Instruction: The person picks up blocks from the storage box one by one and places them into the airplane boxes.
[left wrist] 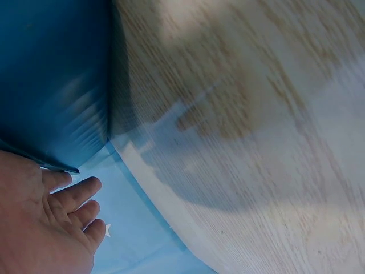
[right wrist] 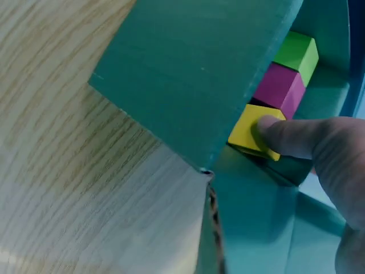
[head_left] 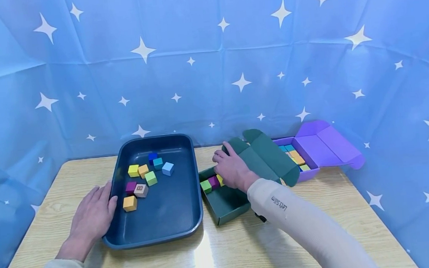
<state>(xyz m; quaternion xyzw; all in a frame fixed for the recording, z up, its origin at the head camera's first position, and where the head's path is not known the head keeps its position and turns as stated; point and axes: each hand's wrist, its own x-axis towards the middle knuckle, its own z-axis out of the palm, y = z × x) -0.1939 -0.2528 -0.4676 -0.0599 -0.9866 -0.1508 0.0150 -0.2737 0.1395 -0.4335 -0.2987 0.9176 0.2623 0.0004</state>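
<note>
My left hand (head_left: 92, 212) lies against the left rim of a dark blue tray (head_left: 168, 216), its fingers spread. In the left wrist view the left hand's loose fingers (left wrist: 77, 197) show beside the tray wall. My right hand (head_left: 231, 169) reaches over a small green box (head_left: 227, 206). Its thumb (right wrist: 285, 137) presses a yellow block (right wrist: 248, 128) inside. Beyond the thumb, the other fingers point over the box's far side in the head view. Next to the yellow block, a purple block (right wrist: 279, 88) and a green block (right wrist: 296, 54) form a row along the wall.
Several loose blocks lie in the tray, among them an orange block (head_left: 130, 203) and a lettered wooden block (head_left: 140, 190). The green box's lid (head_left: 269, 159) stands open to the right. Behind it, a purple box (head_left: 311, 173) holds several blocks. A star-patterned blue curtain (head_left: 202, 87) surrounds the table.
</note>
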